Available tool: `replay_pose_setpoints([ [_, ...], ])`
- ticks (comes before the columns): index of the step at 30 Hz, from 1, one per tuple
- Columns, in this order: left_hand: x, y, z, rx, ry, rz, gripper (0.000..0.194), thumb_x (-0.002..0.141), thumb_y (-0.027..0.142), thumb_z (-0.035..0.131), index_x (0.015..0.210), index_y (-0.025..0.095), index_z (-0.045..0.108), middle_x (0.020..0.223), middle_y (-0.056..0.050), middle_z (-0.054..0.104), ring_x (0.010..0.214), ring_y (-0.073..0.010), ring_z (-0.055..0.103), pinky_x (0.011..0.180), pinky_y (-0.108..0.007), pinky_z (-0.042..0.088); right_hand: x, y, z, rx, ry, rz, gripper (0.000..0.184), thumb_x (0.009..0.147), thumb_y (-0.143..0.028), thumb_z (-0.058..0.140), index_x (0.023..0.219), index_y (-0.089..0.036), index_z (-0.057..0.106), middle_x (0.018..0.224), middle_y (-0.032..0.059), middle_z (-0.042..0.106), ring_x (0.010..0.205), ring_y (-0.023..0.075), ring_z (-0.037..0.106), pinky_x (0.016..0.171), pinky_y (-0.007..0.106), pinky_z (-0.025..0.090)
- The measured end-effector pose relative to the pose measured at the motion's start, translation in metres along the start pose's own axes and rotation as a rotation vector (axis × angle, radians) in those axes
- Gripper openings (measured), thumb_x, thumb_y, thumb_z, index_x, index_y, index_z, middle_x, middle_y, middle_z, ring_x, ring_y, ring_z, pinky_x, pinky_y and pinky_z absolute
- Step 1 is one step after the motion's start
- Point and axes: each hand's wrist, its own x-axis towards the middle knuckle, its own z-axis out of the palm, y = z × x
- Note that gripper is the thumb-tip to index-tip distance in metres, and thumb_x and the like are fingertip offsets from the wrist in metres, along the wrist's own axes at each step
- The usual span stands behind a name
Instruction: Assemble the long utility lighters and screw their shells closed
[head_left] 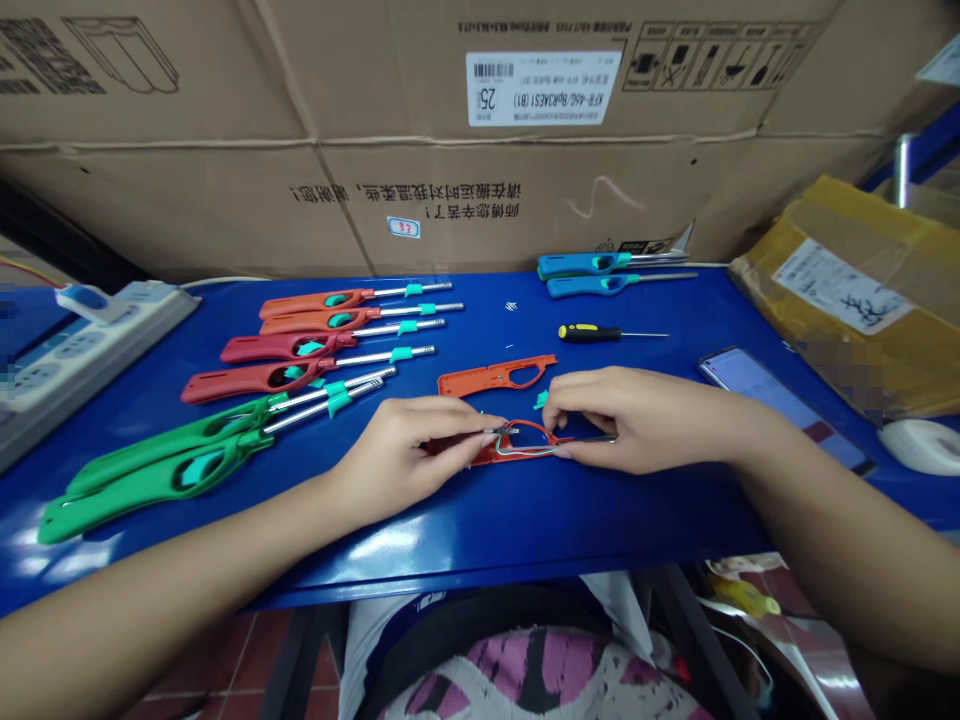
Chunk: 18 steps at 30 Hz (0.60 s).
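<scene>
An opened orange lighter shell half (525, 444) lies on the blue table (480, 520) near the front edge, with a metal tube sticking out to its right. My left hand (409, 455) pinches its left end, fingers closed on the shell and its inner parts. My right hand (637, 418) pinches the right end, where the metal tube leaves the shell. The other orange shell half (496, 377) lies loose just behind them. A small teal piece (540, 399) sits by my right fingertips.
Left of my hands lie long-nosed lighters in a row: orange (330, 310), red (285, 362) and green (165, 462). Two blue lighters (600, 274) and a yellow-black screwdriver (600, 333) lie behind. A power strip (82, 340), a phone (780, 405), tape (922, 445) and cardboard boxes (450, 130) ring the table.
</scene>
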Motion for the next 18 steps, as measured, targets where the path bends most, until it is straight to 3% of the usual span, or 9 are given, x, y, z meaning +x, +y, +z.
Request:
replay_pose_setpoints([
  [7, -0.0009, -0.0002, 0.0012, -0.027, 0.009, -0.031, 0.017, 0.093, 0.017, 0.067, 0.105, 0.017, 0.079, 0.096, -0.006, 0.080, 0.082, -0.0153, 0.075, 0.072, -0.023, 0.061, 0.0056, -0.0002, 0.0112, 0.022, -0.030, -0.002, 0.008, 0.095, -0.019, 0.055, 0.096, -0.020, 0.063, 0.100, 0.0037, 0.062, 0.083, 0.0158, 0.056, 0.071, 0.028, 0.041],
  [12, -0.0005, 0.0015, 0.0016, -0.077, -0.001, -0.174, 0.015, 0.092, 0.020, 0.069, 0.102, 0.016, 0.079, 0.083, -0.004, 0.079, 0.054, -0.0094, 0.068, 0.055, -0.019, 0.057, 0.0057, -0.0016, 0.0084, 0.035, 0.009, 0.018, 0.006, 0.094, -0.018, 0.057, 0.096, -0.020, 0.062, 0.100, 0.0037, 0.063, 0.082, 0.0155, 0.056, 0.071, 0.028, 0.041],
  [18, -0.0001, 0.0029, 0.0022, -0.116, -0.008, -0.236, 0.016, 0.091, 0.020, 0.069, 0.101, 0.014, 0.080, 0.075, -0.004, 0.077, 0.054, -0.0099, 0.069, 0.051, -0.016, 0.055, 0.0038, -0.0024, 0.0059, 0.017, 0.030, 0.019, 0.007, 0.093, -0.016, 0.058, 0.096, -0.019, 0.063, 0.098, 0.0035, 0.064, 0.082, 0.0157, 0.057, 0.071, 0.028, 0.041],
])
